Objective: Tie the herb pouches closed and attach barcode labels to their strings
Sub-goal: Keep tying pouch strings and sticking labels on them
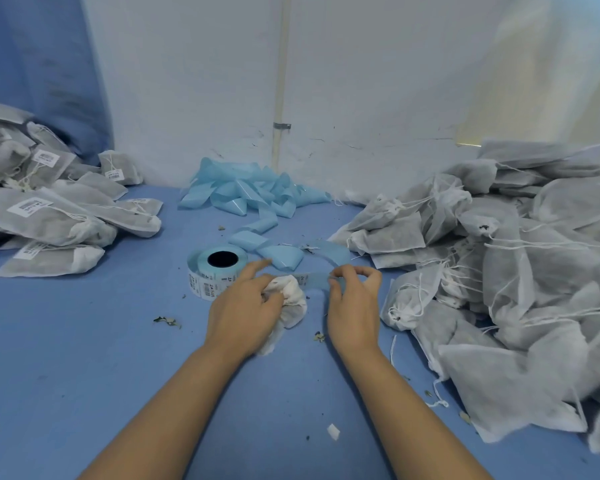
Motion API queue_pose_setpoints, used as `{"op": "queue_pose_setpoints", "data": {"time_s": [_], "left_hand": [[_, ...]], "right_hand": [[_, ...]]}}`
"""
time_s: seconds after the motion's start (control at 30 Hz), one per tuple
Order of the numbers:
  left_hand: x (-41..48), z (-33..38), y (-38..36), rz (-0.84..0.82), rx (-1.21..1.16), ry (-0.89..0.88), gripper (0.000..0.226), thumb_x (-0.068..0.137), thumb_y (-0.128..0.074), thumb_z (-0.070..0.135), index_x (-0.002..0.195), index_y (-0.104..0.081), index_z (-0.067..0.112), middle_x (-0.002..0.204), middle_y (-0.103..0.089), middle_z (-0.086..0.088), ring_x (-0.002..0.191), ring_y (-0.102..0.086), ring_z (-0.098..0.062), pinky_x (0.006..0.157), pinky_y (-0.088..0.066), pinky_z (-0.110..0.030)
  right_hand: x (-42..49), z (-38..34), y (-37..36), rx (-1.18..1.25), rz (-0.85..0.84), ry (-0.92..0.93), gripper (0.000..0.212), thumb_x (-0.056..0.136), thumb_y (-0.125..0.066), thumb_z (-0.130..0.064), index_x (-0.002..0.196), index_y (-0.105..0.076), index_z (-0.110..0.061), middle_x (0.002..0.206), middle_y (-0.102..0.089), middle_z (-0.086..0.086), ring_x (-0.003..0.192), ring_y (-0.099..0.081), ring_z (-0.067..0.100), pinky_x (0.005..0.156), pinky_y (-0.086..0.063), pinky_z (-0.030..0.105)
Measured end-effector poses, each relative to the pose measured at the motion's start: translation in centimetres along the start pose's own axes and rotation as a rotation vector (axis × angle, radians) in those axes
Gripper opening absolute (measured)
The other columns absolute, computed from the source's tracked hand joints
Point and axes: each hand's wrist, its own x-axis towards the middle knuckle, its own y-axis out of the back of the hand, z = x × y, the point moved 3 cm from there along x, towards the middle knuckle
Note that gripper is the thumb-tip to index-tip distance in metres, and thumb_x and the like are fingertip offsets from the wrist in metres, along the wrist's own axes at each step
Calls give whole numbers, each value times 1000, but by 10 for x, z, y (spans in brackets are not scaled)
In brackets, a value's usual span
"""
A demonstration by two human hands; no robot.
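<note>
A white herb pouch (pixel 293 299) lies bunched on the blue table under my left hand (pixel 246 306), whose curled fingers grip its gathered top. My right hand (pixel 352 296) pinches the blue backing strip (pixel 317 279) that runs from the barcode label roll (pixel 215 271), just right of the pouch. The roll lies flat behind my left hand, with printed labels on its outer turn. Whether a label is lifted off the strip I cannot tell.
A heap of labelled pouches (pixel 49 209) fills the left of the table. Unlabelled pouches with loose strings (pixel 499 271) are piled on the right. Spent blue backing (pixel 253 195) lies crumpled at the back by the white wall. Herb crumbs (pixel 167 321) dot the blue table surface (pixel 101 341).
</note>
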Motion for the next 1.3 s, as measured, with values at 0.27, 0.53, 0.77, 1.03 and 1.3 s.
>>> {"op": "queue_pose_setpoints", "data": {"time_s": [0.27, 0.53, 0.77, 1.03, 1.3], "left_hand": [[-6, 13, 3, -137, -409, -99, 44, 69, -45, 18, 105, -70, 21, 109, -64, 17, 104, -58, -2, 91, -44, -21], [-6, 13, 5, -190, -585, -58, 41, 72, -50, 2, 95, -70, 30, 105, -70, 9, 101, -62, -3, 85, -47, -15], [-6, 12, 5, -174, -599, -65, 51, 80, -48, -13, 93, -70, 32, 103, -70, 15, 100, -62, 3, 85, -46, -12], [-5, 11, 5, -156, -666, -29, 48, 84, -50, -10, 87, -69, 34, 96, -70, 14, 89, -62, 7, 74, -44, -6], [-1, 7, 9, -39, -654, 23, 34, 85, -47, -8, 101, -70, 12, 107, -66, 9, 103, -60, -5, 86, -44, -15]], "right_hand": [[-2, -9, 1, 313, -46, 56, 19, 90, -61, -12, 107, -58, -21, 97, -61, -6, 78, -57, 3, 73, -48, 24], [-3, -8, -7, 422, -276, 71, 18, 92, -60, -12, 106, -71, -17, 102, -71, -9, 99, -62, 5, 90, -47, 20], [2, -5, -9, 579, -273, -29, 16, 87, -65, -9, 87, -72, -24, 87, -74, -10, 83, -68, 3, 75, -52, 16], [6, -1, -7, 639, -247, -74, 14, 89, -64, -8, 87, -73, -20, 78, -71, -19, 74, -64, -9, 69, -47, 7], [8, 9, 2, 672, 72, -205, 11, 92, -62, -17, 90, -70, -24, 83, -67, -17, 74, -60, -5, 69, -45, 7]]}}
